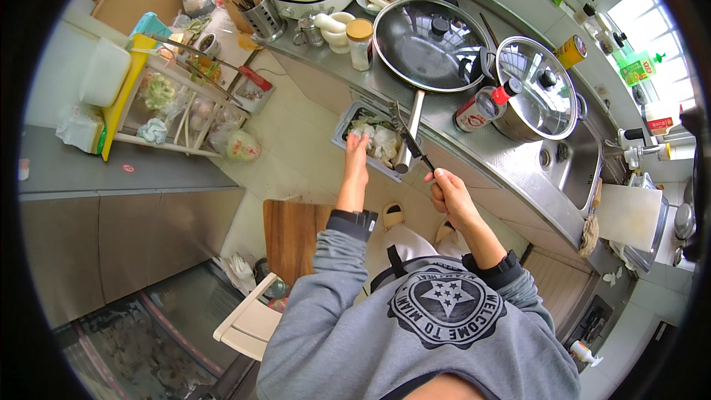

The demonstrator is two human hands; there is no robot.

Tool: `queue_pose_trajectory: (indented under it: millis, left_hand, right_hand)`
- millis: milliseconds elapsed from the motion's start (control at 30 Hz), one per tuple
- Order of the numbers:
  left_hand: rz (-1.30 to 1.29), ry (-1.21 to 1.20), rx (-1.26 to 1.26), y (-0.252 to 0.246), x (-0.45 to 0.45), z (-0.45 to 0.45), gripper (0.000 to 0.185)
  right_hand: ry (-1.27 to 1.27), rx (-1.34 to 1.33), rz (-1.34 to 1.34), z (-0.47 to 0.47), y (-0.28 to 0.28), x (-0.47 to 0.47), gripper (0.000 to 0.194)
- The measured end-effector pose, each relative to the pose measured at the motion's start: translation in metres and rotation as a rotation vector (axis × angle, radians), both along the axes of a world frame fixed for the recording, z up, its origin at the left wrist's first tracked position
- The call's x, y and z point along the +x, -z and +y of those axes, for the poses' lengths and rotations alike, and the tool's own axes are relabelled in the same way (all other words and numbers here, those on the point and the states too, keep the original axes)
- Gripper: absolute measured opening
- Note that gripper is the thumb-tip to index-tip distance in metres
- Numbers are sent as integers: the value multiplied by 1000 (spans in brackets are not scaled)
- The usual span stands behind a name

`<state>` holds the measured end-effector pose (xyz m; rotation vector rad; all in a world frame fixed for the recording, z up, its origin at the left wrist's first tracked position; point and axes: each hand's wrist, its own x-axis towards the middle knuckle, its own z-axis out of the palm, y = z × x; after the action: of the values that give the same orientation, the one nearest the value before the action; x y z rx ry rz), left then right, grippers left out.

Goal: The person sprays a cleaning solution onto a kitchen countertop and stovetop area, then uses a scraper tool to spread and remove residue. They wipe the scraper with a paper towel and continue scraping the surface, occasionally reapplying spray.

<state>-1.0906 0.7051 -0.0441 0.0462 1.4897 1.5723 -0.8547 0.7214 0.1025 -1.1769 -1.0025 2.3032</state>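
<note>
My right hand (pixel 451 195) grips the black handle of a narrow brush (pixel 410 139), whose bristled head points up and away from me. My left hand (pixel 356 156) is raised with its fingers extended, nothing visible in it. Below and beyond both hands is a grey plastic bin (pixel 340 129) at the cabinet front, with crumpled bags and food scraps inside. The steel handle (pixel 414 128) of a lidded frying pan (pixel 427 58) juts past the counter edge, just behind the brush. Whether the brush touches that handle I cannot tell.
On the steel counter (pixel 472 141) stand a red-capped sauce bottle (pixel 482 111), a glass-lidded pot (pixel 533 91), a lidded jar (pixel 360 47) and a white mortar (pixel 340 33). A sink (pixel 577 172) lies right. To the left are a vegetable rack (pixel 183 105) and a wooden-seated chair (pixel 300 233).
</note>
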Motion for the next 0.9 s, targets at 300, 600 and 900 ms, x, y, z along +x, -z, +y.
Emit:
queue_pose_trajectory:
  millis: [300, 600, 900]
  left_hand:
    - [79, -31, 254, -97, 38, -26, 43]
    - [178, 209, 485, -171, 199, -26, 31]
    - [102, 1256, 401, -176, 447, -69, 30]
  right_hand:
    - [52, -53, 27, -8, -10, 16, 36]
    - [288, -117, 565, -31, -27, 154, 35]
    - [772, -119, 939, -132, -25, 382, 34]
